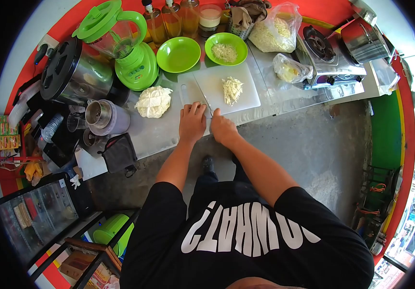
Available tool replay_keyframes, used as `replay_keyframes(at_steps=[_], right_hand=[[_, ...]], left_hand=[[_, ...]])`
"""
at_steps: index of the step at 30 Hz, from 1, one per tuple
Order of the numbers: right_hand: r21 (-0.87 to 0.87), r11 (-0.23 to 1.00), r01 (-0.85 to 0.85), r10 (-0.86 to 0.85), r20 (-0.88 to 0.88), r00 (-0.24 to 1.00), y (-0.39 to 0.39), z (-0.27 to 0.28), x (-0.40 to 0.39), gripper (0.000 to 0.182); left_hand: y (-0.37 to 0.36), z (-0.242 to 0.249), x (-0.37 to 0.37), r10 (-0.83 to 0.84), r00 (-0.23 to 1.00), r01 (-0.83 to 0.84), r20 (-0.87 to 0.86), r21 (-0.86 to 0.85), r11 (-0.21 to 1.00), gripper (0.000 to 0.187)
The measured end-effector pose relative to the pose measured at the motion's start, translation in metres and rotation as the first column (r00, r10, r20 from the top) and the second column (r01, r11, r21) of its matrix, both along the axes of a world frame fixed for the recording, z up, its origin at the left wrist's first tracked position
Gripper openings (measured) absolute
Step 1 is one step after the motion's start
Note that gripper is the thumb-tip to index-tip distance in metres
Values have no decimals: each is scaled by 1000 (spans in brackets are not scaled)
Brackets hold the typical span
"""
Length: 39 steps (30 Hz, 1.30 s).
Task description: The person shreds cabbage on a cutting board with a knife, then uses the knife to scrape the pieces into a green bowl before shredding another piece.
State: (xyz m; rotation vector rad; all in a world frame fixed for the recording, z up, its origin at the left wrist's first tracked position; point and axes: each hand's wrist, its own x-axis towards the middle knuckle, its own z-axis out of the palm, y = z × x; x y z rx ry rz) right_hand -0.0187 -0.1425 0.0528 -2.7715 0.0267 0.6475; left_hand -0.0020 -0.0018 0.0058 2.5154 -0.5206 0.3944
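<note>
A white cutting board (249,96) lies on the steel counter with a small heap of shredded cabbage (232,90) on it. My right hand (224,129) is closed round the handle of a knife (207,99), whose blade points away from me across the board, left of the heap. My left hand (192,123) rests at the board's near left edge, its fingers stretched forward and lying on it. To the left sits a pale cabbage head (154,101). Beyond the board stand a green bowl (227,40) with shreds in it and a second green bowl (178,54).
A green blender (136,67) and a metal-topped jar (110,117) stand left. Oil bottles (172,21) line the back wall. At right are a bag of shredded cabbage (272,38), a smaller plastic bag (292,69), a gas stove (333,72) and a pot (365,41).
</note>
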Motion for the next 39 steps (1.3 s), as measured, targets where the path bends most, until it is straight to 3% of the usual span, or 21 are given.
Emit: replay_keyframes(at_steps=[3, 13, 16, 19, 21, 24, 28, 34, 37, 39], right_hand=[[-45, 997, -63, 63, -15, 998, -3, 7, 11, 40], [-16, 1000, 2, -2, -7, 1000, 0, 6, 6, 42], [-46, 996, -74, 73, -35, 997, -4, 12, 10, 45], [-28, 998, -56, 56, -4, 998, -2, 14, -7, 43], [4, 1000, 29, -28, -130, 991, 0, 14, -13, 44], [45, 997, 58, -53, -98, 994, 2, 12, 1, 47], [21, 1000, 4, -2, -115, 993, 1, 17, 12, 49], [21, 997, 70, -67, -122, 990, 7, 10, -6, 41], [48, 998, 47, -42, -100, 994, 3, 10, 8, 43], [-10, 999, -34, 34, 1, 999, 3, 12, 8, 32]], left_hand=[[0, -2, 3, 2, 999, 0, -37, 44, 999, 35], [0, -2, 1, -3, 1000, 3, 15, -6, 1000, 32], [0, -1, 3, -4, 1000, 4, 3, 4, 1000, 33], [-1, 0, 2, 9, 1000, -9, 6, -10, 1000, 32], [-2, 0, 2, 21, 1000, -20, 19, -25, 999, 32], [-1, -2, 1, 12, 999, -11, 33, -30, 1000, 32], [-1, -1, 3, 2, 1000, -2, 8, -22, 1000, 30], [-1, 2, 4, 15, 999, -14, 34, -36, 999, 27], [-2, 0, 3, 5, 1000, -4, 24, -33, 999, 27], [-2, -1, 4, 7, 1000, -6, 10, -26, 1000, 26]])
